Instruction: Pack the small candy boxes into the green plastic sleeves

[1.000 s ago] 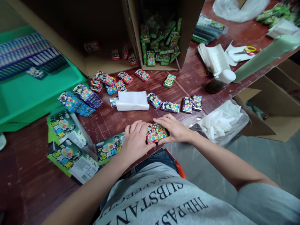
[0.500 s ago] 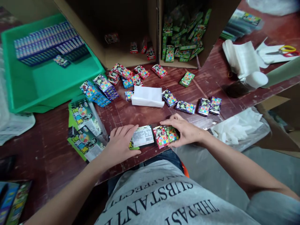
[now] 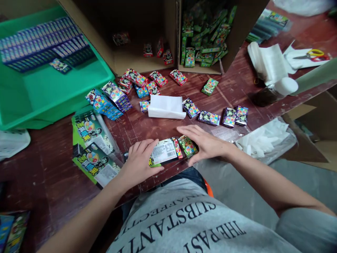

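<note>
My left hand [image 3: 138,161] grips a flat printed bag [image 3: 163,154] with a white barcode label, at the near edge of the dark red table [image 3: 47,168]. My right hand [image 3: 205,144] is closed on a small stack of candy boxes [image 3: 186,147], red and green, whose left end sits against or just inside the bag's mouth. More small candy boxes [image 3: 209,118] lie in a loose row just beyond my hands. A folded white sheet [image 3: 166,106] rests behind them.
A green tray [image 3: 52,88] with rows of blue boxes sits at the left. Two open cartons [image 3: 173,35] stand at the back, one full of green boxes. Printed bags [image 3: 92,154] lie at the left, plastic bags [image 3: 263,140] and scissors [image 3: 313,54] at the right.
My left hand left the stack and brought a printed bag in from the left. My right hand has pushed the candy boxes toward the bag's mouth. The view shifted left.
</note>
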A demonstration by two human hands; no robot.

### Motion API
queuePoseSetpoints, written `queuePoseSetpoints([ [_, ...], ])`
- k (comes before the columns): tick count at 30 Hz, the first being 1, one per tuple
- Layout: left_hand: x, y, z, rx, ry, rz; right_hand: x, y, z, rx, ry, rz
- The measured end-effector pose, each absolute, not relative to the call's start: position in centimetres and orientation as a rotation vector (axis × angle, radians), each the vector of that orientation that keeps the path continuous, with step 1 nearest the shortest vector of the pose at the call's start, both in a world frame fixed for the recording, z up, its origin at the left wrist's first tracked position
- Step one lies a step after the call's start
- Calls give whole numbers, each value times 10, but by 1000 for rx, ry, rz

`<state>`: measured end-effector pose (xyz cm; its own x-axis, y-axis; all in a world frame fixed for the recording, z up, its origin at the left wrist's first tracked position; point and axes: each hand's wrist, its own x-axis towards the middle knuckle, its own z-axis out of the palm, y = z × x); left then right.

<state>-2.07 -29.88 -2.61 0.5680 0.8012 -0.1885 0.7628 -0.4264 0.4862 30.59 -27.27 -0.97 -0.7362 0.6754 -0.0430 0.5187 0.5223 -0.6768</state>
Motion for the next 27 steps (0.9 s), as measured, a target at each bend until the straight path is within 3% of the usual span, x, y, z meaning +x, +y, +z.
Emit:
queuePoseSetpoints([
  [20, -2, -307, -1, 2304, 1352, 283, 305, -257, 15, -878, -2604, 942],
  [27, 28, -312, 20, 1858, 1658, 505, 278, -284, 14, -1187, -1829, 1215],
])
